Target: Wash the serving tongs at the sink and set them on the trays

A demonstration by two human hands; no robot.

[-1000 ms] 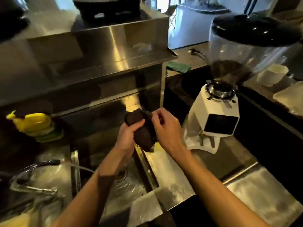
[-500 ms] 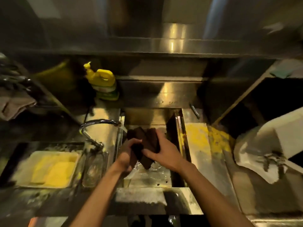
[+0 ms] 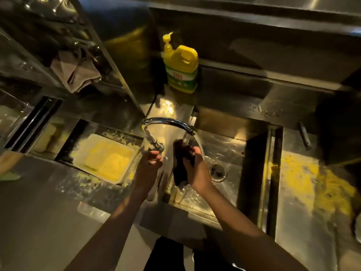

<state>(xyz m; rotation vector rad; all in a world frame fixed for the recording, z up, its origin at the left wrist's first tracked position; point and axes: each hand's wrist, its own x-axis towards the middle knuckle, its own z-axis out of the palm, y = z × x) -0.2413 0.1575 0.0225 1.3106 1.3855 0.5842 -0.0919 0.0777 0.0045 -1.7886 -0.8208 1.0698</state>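
Observation:
My right hand grips a dark brown cloth and holds it under the spout of the curved chrome faucet, where water runs down into the steel sink. My left hand is closed around the faucet's base handle, just left of the cloth. The sink drain lies to the right of my right hand. No serving tongs show in this view.
A yellow dish-soap bottle stands on the ledge behind the faucet. A white tub of yellow sponges sits left of the sink. A grey rag hangs at upper left. Steel counter with yellow reflections lies to the right.
The camera swung down and left, from the grinder to the sink. My left hand let go of the cloth and took the faucet handle. Water now runs over the cloth in my right hand.

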